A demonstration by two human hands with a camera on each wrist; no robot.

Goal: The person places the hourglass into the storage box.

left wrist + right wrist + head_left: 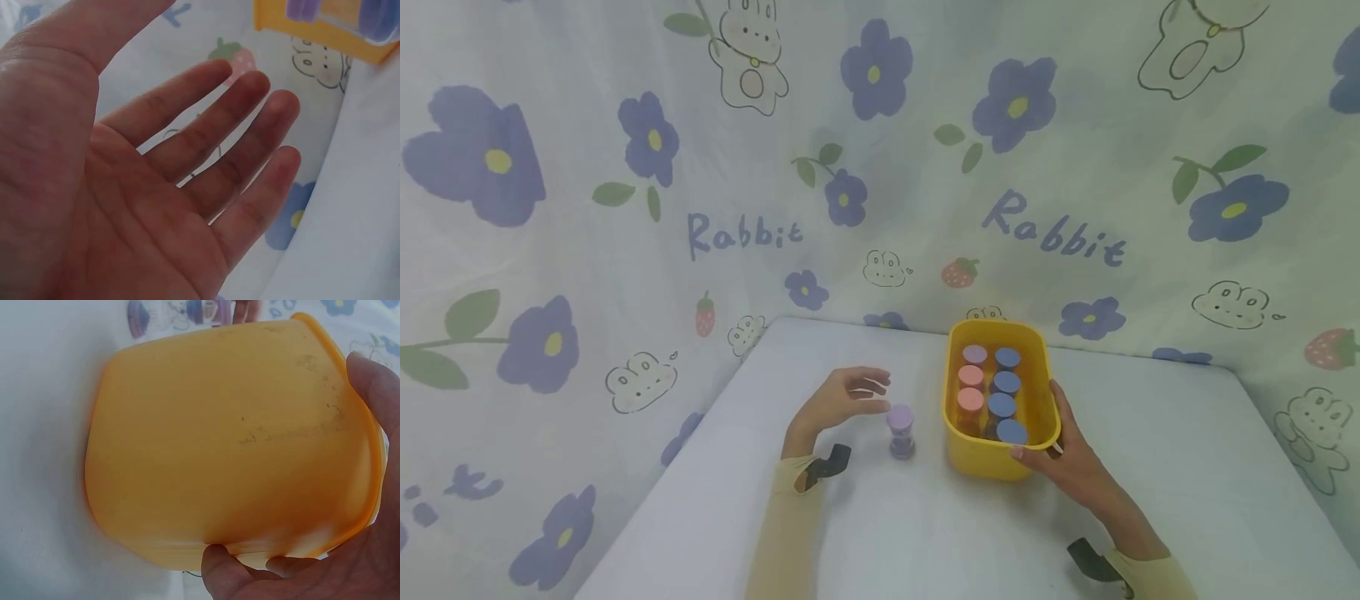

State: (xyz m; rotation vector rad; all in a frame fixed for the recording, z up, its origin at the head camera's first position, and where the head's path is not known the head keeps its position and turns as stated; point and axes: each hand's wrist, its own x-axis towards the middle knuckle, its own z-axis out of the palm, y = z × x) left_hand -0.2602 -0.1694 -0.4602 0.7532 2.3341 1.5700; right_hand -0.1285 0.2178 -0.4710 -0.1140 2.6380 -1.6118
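A purple-ended sand timer (901, 433) stands upright on the white table, left of a yellow bin. My left hand (844, 400) hovers just beside its top, fingers spread and loosely bent around nothing. In the left wrist view the palm of that hand (162, 187) is bare, and the timer's purple end (378, 22) shows at the upper right. With the thumb at the rim and fingers along the outer side, my right hand (1075, 462) holds the yellow bin (985, 461) at its near right corner. Inside the bin stand several sand timers with blue (1002, 406), pink (970, 401) and purple (974, 355) tops.
The white table (865, 533) has its far edge against a hanging cloth (910, 167) printed with flowers, rabbits and strawberries. The bin sits right of the table's middle. Dark straps (829, 461) circle both wrists.
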